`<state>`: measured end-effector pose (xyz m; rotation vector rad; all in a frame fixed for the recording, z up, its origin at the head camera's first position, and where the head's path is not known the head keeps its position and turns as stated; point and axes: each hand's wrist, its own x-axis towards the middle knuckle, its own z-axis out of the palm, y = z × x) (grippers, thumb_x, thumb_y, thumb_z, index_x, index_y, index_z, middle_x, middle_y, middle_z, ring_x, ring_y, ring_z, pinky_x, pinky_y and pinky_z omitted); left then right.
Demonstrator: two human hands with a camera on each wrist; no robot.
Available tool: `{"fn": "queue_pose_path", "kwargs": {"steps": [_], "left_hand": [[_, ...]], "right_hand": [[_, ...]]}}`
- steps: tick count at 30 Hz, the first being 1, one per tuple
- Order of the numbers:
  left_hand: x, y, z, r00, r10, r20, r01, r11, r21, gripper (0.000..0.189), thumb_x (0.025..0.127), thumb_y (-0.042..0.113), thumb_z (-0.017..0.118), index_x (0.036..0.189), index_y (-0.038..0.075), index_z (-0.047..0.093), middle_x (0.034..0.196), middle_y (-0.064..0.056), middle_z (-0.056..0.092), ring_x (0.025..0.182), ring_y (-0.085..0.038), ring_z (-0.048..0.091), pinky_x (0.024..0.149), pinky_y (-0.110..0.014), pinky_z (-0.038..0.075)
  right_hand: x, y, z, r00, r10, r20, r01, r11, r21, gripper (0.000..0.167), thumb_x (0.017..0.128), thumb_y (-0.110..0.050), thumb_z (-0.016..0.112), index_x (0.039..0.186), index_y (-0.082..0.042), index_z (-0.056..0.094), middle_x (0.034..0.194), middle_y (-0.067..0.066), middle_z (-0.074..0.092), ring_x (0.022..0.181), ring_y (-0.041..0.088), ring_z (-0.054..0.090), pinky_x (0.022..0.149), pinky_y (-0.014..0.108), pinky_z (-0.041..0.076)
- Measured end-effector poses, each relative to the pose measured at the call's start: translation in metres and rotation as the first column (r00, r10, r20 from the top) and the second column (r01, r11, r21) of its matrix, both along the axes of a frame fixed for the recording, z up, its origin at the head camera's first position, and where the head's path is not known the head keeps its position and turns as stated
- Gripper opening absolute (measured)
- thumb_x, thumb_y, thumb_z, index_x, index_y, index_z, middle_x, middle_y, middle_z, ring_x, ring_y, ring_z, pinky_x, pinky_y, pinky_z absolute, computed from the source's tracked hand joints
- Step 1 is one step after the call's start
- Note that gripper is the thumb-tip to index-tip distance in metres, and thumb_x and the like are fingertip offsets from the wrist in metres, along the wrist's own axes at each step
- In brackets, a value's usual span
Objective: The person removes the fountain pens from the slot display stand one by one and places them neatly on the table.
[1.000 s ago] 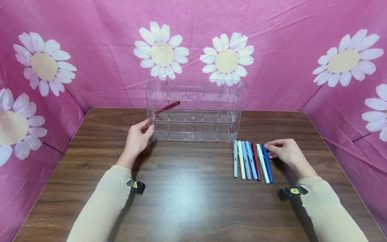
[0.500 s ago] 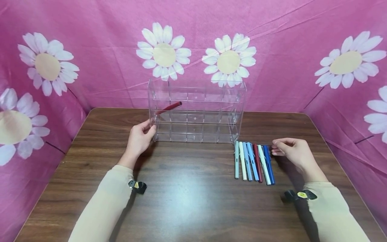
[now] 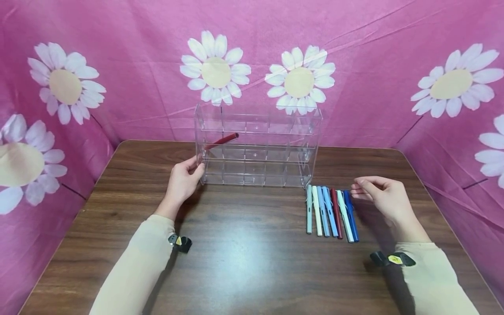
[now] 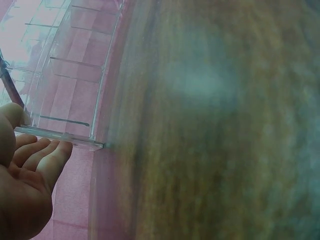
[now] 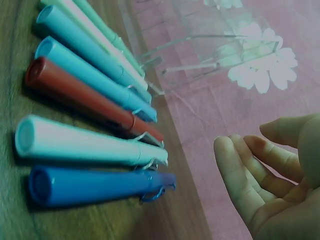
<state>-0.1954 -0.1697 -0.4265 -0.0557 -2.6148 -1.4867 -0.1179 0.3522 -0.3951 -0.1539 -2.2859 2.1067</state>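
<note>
A clear plastic organizer rack with small compartments stands toward the back of the table. My left hand grips its left side panel, thumb on one face and fingers on the other. One dark red pen lies slanted in the rack near that side, its end raised to the right. Right of the rack's front corner, several capped pens lie side by side, from a teal pen to a dark blue pen. My right hand hovers just right of the dark blue pen, fingers loosely bent, holding nothing.
Between the outer pens lie a cream pen, two light blue ones, a red pen and a pale mint pen. A pink cloth with white daisies hangs behind the brown wooden table.
My right hand has come off the dark blue pen and drawn back a little to the right. The left hand keeps its hold on the rack; the pens stay in their row.
</note>
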Motion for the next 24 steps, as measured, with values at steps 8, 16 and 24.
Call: {"fn": "queue_pose_path", "kwargs": {"steps": [8, 16, 24], "left_hand": [[0.001, 0.000, 0.002, 1.000, 0.000, 0.005, 0.000, 1.000, -0.009, 0.042, 0.106, 0.016, 0.063, 0.146, 0.004, 0.067, 0.127, -0.019, 0.077, 0.105, -0.027, 0.074, 0.085, -0.013, 0.051], [0.002, 0.001, 0.002, 1.000, -0.001, -0.009, 0.001, 1.000, -0.016, 0.041, 0.106, 0.015, 0.062, 0.145, 0.004, 0.067, 0.126, -0.019, 0.077, 0.103, -0.024, 0.074, 0.088, -0.015, 0.053], [0.002, 0.001, 0.002, 1.000, -0.003, -0.018, 0.003, 0.999, -0.032, 0.041, 0.106, 0.015, 0.062, 0.145, 0.004, 0.068, 0.124, -0.020, 0.078, 0.099, -0.020, 0.074, 0.094, -0.025, 0.057]], "right_hand": [[-0.001, -0.015, 0.006, 0.995, 0.014, -0.103, -0.020, 0.998, -0.052, 0.011, 0.103, -0.006, 0.071, 0.104, -0.005, 0.081, 0.091, 0.002, 0.085, 0.078, 0.013, 0.081, 0.073, 0.028, 0.066], [-0.004, -0.026, 0.015, 0.985, 0.092, -0.148, -0.083, 0.994, 0.068, 0.012, 0.105, -0.007, 0.069, 0.107, -0.009, 0.081, 0.095, -0.001, 0.085, 0.082, 0.011, 0.082, 0.075, 0.027, 0.066], [-0.005, -0.037, 0.024, 0.968, 0.120, -0.221, -0.084, 0.983, 0.165, 0.014, 0.105, -0.007, 0.068, 0.112, -0.002, 0.079, 0.097, -0.003, 0.085, 0.082, 0.009, 0.081, 0.075, 0.026, 0.065]]}}
